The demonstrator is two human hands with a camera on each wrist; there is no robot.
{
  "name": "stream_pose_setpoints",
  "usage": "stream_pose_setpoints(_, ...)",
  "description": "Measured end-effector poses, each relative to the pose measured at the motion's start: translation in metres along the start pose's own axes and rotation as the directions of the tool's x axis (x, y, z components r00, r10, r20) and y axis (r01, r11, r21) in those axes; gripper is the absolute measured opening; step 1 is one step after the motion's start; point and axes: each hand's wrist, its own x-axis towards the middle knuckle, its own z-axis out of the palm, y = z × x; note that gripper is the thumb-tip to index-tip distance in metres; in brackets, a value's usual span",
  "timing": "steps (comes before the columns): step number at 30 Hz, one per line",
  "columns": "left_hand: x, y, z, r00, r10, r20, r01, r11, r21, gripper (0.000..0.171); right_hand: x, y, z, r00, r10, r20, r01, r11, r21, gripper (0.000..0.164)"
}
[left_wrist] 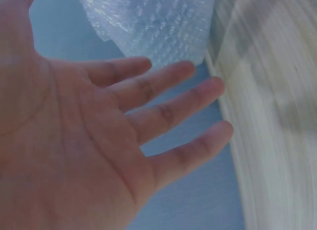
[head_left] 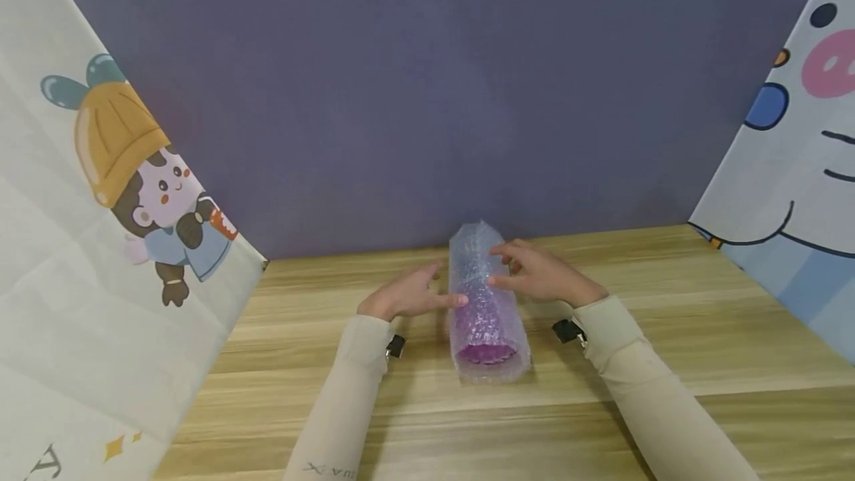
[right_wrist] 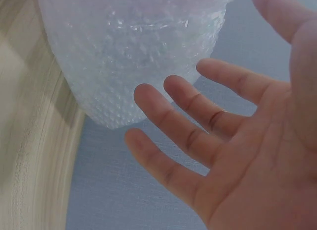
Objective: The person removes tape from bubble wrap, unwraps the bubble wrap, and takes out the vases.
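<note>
Bubble-wrap package (head_left: 484,321): located on the wooden table (head_left: 294,399), with its far end at the foot of the dark blue wall (head_left: 374,110). Its long axis runs from the wall toward the person. A round purple rim (head_left: 486,354) shows through the wrap at the near end.

Position relative to hands: the package lies to the right of the left hand (head_left: 410,295) and to the left of the right hand (head_left: 546,275). Neither hand is clearly nearer; digits of both overlap the package in the head view. Whether they touch it cannot be told.

Hand state: on both hands the fingers are extended and spread, with the palm uncovered. Neither hand grips the package.

Markings: no label can be read on the package. The left sleeve (head_left: 341,407) bears dark inverted lettering, cut off at the picture edge and not legible with certainty. The left cloth (head_left: 47,243) bears one character resembling "y".
</note>
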Motion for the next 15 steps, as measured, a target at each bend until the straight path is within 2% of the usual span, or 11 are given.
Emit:
stream_pose_setpoints(6,0.0019,-0.0015,0.0031,0.999,0.008,0.038,-0.008,1.0,-0.002,0.096,0.0015,-0.0008,-0.0006,1.0,0.007,0.015,-0.007,1.0,-0.014,0.074)
stream_pose_setpoints(15,0.0031,0.0021,0.0051,0.997,0.007,0.072,-0.005,1.0,-0.016,0.1,0.0003,-0.0003,-0.0007,0.999,0.016,0.033,-0.015,1.0,-0.004,0.079)
